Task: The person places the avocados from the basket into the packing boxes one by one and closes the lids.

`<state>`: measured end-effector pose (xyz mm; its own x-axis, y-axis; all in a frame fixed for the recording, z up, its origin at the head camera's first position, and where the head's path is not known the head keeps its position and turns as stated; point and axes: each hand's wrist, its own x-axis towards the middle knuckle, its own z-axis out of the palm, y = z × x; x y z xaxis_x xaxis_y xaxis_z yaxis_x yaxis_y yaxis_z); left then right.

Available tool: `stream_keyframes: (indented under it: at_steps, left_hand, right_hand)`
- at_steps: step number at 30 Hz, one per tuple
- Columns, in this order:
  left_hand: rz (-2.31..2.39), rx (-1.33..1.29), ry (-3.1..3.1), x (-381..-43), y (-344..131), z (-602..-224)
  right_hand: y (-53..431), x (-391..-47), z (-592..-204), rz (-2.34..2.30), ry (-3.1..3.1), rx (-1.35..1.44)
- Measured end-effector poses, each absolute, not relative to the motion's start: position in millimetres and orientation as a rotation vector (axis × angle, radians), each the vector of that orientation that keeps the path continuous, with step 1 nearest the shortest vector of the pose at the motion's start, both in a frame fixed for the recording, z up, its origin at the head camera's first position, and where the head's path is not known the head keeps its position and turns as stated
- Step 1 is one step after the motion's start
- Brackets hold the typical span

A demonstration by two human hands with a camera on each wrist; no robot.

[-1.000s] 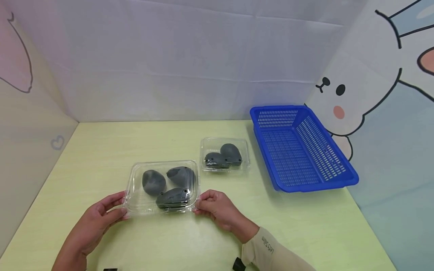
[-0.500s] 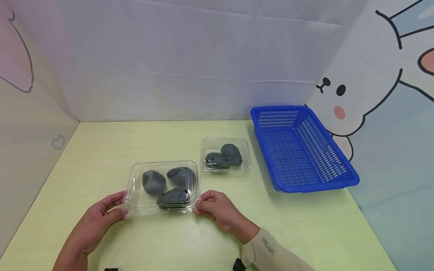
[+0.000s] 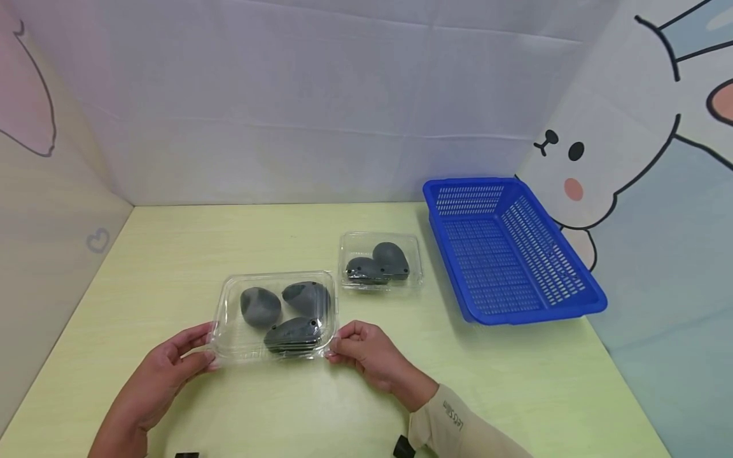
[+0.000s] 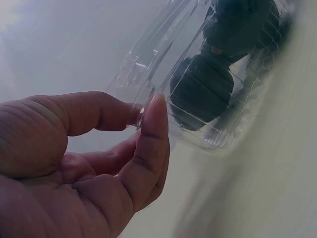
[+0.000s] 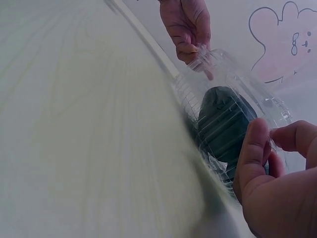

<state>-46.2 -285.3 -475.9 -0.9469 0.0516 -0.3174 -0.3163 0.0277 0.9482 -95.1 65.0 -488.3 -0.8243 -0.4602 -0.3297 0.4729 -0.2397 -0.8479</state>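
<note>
A larger clear plastic clamshell box with dark grey rounded, stone-like pieces inside lies between both hands, its lid down. My left hand pinches its near left corner between thumb and fingers, as the left wrist view shows up close. At the near right corner, my right hand pinches the rim with thumb and curled fingers. The dark pieces show through the plastic, two of them at the right side with small black holes. In the right wrist view the ribbed side wall of the box stands close over the table.
Behind and to the right sits a smaller clear clamshell box with similar dark pieces. A blue slatted plastic basket stands at the right of the pale yellow table. White fabric walls close off the back and sides.
</note>
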Motion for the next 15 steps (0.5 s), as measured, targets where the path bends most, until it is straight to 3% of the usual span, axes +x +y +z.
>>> stream_keyframes:
  at_steps: [15]
  left_hand:
    - [1.755, -0.212, 2.227, -49, -289, -464]
  right_hand:
    - [76, -101, -485, -1.98, 1.436, -0.029]
